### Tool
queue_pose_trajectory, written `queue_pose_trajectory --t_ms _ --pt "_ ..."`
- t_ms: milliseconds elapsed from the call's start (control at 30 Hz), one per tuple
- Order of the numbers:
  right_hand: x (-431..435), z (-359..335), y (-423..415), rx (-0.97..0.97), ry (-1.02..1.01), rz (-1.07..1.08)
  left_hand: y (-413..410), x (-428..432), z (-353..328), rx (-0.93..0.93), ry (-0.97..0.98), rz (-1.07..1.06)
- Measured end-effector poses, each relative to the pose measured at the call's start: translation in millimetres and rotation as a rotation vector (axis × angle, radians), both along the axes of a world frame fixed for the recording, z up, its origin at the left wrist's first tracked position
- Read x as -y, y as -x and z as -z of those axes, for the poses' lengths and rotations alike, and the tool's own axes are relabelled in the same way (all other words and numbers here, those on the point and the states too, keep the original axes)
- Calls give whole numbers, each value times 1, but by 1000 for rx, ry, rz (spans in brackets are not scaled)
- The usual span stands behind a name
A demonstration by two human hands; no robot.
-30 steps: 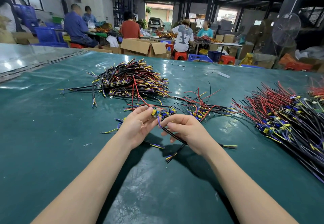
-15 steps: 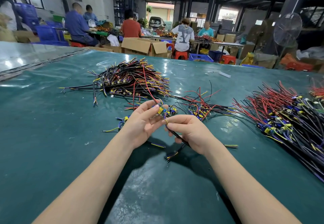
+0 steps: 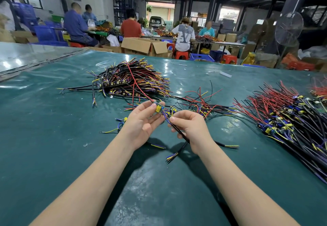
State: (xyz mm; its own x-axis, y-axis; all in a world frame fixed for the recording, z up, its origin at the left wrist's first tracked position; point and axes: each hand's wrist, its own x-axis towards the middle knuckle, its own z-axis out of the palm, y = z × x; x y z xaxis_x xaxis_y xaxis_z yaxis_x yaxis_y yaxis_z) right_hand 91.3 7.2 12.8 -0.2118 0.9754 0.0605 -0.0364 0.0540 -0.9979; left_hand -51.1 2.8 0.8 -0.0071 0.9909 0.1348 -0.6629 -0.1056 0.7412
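My left hand [image 3: 141, 121] holds a small circuit board [image 3: 158, 108] with a yellow part between thumb and fingertips, just above the green table [image 3: 53, 155]. A red wire [image 3: 136, 84] rises from the board toward the far pile. My right hand [image 3: 190, 126] pinches a black cable [image 3: 180, 134] that runs from the board down past my wrist; its purple and yellow stripped ends [image 3: 170, 157] hang near the table.
A pile of black cable assemblies [image 3: 131, 80] lies behind my hands. A small tangle of red and black wires [image 3: 203, 103] sits beyond my right hand, and a big pile of boards with wires [image 3: 290, 119] fills the right. Loose cables [image 3: 228, 145] lie nearby. People work at far tables.
Both hands have risen slightly and drawn the board clear of the small heap; the red wire now stretches up from it.
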Motion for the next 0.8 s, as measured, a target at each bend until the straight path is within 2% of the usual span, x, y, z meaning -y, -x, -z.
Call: queue_pose_trajectory --t_ms 200,400,567,667,800 --pt "3 1 3 137 18 -84 -2 -2 3 -236 -42 -85" --pt "4 0 1 134 -41 -221 -1 0 1 -192 -9 -165" --pt "4 1 4 235 -119 -196 -1 2 2 -216 54 -242" --pt "3 3 4 270 -106 -171 -4 0 6 -221 139 -209" --pt "1 5 1 223 -4 -110 -9 0 6 -147 200 -112"
